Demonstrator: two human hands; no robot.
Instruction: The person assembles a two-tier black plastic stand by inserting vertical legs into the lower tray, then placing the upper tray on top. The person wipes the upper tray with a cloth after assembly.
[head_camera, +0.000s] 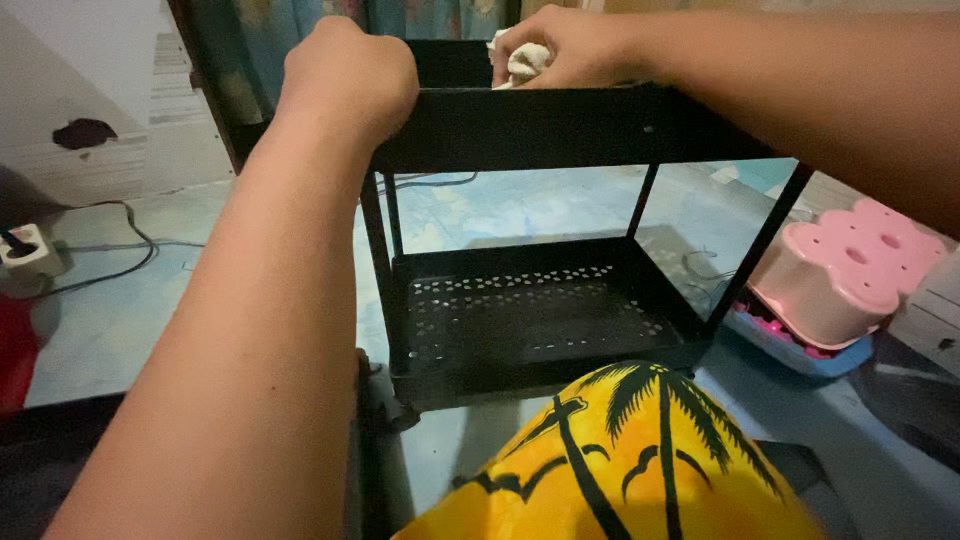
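Observation:
A black metal shelf rack (560, 125) stands on the floor in front of me, with a top tray and a perforated lower tray (530, 320). My left hand (345, 75) is closed over the top tray's near left corner. My right hand (560, 45) rests on the top tray's rim further right, clutching a crumpled white cloth (522, 60). The inside of the top tray is hidden by its front wall.
A pink plastic stool (850, 265) sits on a blue tray (790, 350) to the right. At left a white power socket (25, 255) with black cables lies on the floor. My knee in yellow palm-print shorts (630, 460) is below the rack.

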